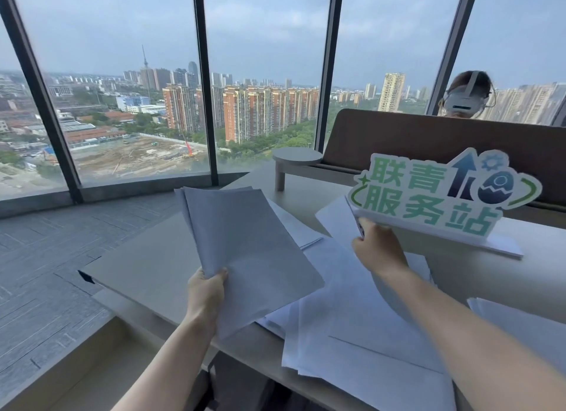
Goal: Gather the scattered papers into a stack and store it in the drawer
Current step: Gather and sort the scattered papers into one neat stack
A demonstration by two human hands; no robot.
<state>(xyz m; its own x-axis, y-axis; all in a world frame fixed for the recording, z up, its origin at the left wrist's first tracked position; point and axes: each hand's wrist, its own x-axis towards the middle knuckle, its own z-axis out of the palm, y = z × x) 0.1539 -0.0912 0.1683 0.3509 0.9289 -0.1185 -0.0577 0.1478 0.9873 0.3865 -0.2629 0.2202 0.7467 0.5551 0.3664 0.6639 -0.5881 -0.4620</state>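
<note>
My left hand [205, 291] grips a bundle of white papers [245, 251] by its near corner, held tilted above the beige desk [147, 266]. My right hand [378, 249] reaches further back and pinches the edge of a single sheet [335, 219] that lies partly under a cut-out sign. Several loose papers [352, 334] lie overlapping on the desk below my right forearm. One more sheet [520, 321] shows at the right edge. An open drawer [92, 358] sits below the desk's near left edge; its inside looks bare.
A green and white cut-out sign [441, 196] stands on its base at the back right. A small round stand [297, 157] rises behind the papers. A brown partition [428, 141] backs the desk, with a person in a headset [467, 96] behind it. Windows fill the far side.
</note>
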